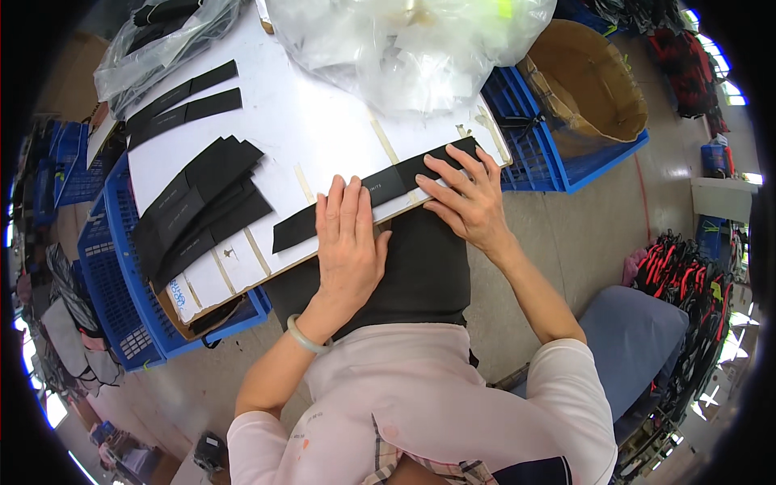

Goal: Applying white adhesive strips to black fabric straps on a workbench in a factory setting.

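Note:
A long black fabric strip (390, 184) with small pale lettering lies along the near edge of the white tabletop (299, 109). My left hand (349, 242) rests flat on its left half, fingers stretched forward and a pale bracelet on the wrist. Over its right end, my right hand (469, 198) presses with fingers spread. Both hands are open, and they cover parts of the strip. To the left lies an overlapping pile of similar black strips (198, 206). Two more strips (184, 113) lie side by side beyond that pile.
A large clear plastic bag (396, 48) sits at the table's far side, and another bag (174, 52) with black pieces stands far left. Blue crates (121, 267) flank the table. On the right, a blue crate (602, 166) holds a brown cardboard container (586, 81).

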Available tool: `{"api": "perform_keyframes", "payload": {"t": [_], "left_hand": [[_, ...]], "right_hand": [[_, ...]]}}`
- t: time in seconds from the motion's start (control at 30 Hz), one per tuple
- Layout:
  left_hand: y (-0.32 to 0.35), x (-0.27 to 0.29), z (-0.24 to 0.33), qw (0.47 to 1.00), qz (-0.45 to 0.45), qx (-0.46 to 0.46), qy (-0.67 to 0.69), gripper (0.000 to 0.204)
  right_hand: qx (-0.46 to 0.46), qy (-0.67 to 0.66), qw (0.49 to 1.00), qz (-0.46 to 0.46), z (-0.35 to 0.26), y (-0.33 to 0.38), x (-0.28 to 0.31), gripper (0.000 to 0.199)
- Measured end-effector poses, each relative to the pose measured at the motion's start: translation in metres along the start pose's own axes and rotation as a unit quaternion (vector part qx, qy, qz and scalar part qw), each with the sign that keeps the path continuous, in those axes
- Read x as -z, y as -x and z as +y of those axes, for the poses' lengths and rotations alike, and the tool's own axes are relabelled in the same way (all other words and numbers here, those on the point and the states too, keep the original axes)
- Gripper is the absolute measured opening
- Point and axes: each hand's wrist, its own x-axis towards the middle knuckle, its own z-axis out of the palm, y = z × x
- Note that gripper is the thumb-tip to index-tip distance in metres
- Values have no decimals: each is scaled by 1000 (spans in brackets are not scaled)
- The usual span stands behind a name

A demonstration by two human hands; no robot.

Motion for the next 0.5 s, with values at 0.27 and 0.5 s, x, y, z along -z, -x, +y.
{"api": "perform_keyframes", "payload": {"t": [0.27, 0.5], "left_hand": [[-1, -10, 7, 997, -22, -6, -78, 67], [2, -19, 14, 995, -22, 15, -91, 73]], "right_hand": [[-1, -4, 1000, 9, 0, 3, -2, 35], [-2, -6, 1000, 20, 0, 4, -6, 33]]}}
